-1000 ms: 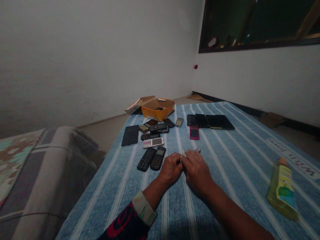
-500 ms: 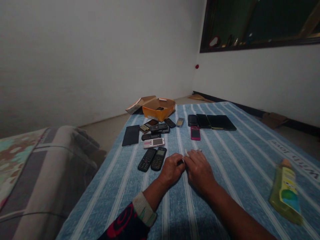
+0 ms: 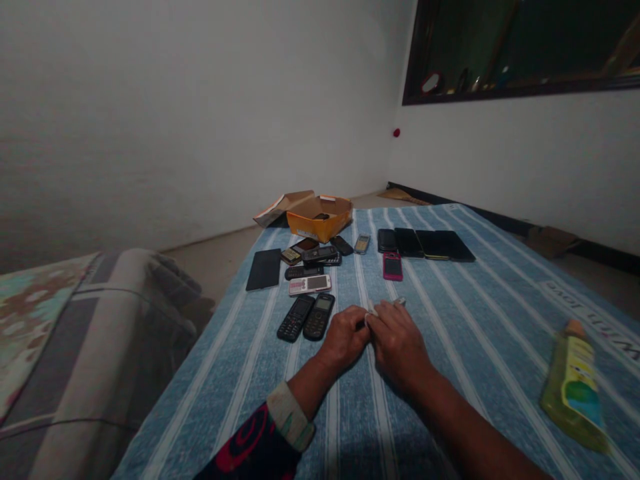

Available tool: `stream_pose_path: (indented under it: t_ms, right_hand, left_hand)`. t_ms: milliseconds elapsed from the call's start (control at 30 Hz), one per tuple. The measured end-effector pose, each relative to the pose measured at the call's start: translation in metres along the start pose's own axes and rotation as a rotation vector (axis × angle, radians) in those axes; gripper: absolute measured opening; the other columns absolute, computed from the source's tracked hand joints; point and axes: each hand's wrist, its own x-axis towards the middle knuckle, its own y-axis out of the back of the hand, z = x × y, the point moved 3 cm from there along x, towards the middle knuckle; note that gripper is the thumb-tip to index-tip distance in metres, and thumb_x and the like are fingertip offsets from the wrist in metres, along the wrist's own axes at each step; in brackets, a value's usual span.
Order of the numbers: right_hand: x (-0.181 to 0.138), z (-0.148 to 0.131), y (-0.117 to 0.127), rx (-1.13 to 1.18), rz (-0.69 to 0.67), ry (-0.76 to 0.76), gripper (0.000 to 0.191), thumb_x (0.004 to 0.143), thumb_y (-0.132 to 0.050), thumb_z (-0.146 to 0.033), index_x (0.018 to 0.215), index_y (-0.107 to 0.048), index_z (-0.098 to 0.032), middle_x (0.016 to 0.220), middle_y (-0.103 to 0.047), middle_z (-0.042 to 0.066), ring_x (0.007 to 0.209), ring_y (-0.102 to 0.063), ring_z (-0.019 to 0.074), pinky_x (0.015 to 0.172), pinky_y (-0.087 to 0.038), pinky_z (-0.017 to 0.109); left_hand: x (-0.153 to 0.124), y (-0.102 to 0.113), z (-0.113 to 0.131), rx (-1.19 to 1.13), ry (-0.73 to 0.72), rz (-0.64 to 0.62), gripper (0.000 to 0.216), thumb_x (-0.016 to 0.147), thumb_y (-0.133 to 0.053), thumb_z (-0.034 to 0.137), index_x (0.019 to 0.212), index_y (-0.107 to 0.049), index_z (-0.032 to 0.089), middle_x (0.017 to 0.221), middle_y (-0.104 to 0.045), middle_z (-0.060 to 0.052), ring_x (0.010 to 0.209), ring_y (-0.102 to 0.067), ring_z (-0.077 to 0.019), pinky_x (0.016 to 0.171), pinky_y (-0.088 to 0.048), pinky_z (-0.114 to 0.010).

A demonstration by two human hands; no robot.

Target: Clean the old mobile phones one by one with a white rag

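My left hand (image 3: 344,337) and my right hand (image 3: 399,343) rest together on the blue striped cloth (image 3: 450,313), fingers curled around a small pale object (image 3: 397,303) whose ends peek out past the fingers; I cannot make out what it is. Just left of my left hand lie two black keypad phones (image 3: 307,317) side by side. Beyond them sit a pink-and-white phone (image 3: 309,285), a heap of small phones (image 3: 315,257), a flat dark tablet (image 3: 263,269), a pink phone (image 3: 393,266) and a row of dark smartphones (image 3: 425,243).
An open orange cardboard box (image 3: 317,217) stands at the cloth's far edge. A yellow-green bottle (image 3: 575,383) lies on its side at the right. A rolled blanket and patterned bedding (image 3: 100,333) lie to the left. White walls and a dark window (image 3: 520,47) are behind.
Both hands stay pressed together on the same spot, with only slight finger shifts around the small object. The view has drifted a little.
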Motion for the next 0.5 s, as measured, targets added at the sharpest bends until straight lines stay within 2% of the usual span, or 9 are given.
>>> stream_pose_path:
  t_ms: [200, 400, 500]
  right_hand:
    - [0.002, 0.016, 0.002, -0.044, -0.014, -0.056, 0.028, 0.085, -0.045, -0.006, 0.098, -0.068, -0.012, 0.107, -0.067, 0.016, 0.11, -0.055, 0.0299, 0.102, -0.039, 0.049]
    - [-0.001, -0.004, 0.0, 0.034, 0.004, 0.026, 0.031, 0.085, -0.044, -0.006, 0.104, -0.067, -0.01, 0.107, -0.067, 0.016, 0.11, -0.054, 0.0294, 0.104, -0.038, 0.049]
    - [0.0, -0.006, -0.003, 0.046, 0.008, 0.017, 0.031, 0.084, -0.044, -0.006, 0.106, -0.067, -0.011, 0.11, -0.066, 0.016, 0.112, -0.053, 0.0295, 0.104, -0.037, 0.049]
  left_hand:
    - [0.001, 0.0, 0.0, 0.029, 0.022, -0.013, 0.005, 0.078, -0.061, 0.018, 0.075, -0.065, 0.017, 0.075, -0.061, -0.001, 0.077, -0.059, -0.0175, 0.074, -0.044, -0.028]
    - [0.0, 0.0, -0.003, 0.027, -0.022, 0.014, 0.011, 0.077, -0.055, 0.013, 0.067, -0.058, 0.017, 0.071, -0.057, 0.0, 0.072, -0.057, -0.016, 0.07, -0.044, -0.026]
    - [0.001, -0.001, -0.004, 0.039, -0.016, 0.024, 0.013, 0.075, -0.054, 0.012, 0.064, -0.055, 0.018, 0.069, -0.055, 0.0, 0.071, -0.055, -0.0156, 0.069, -0.043, -0.026]
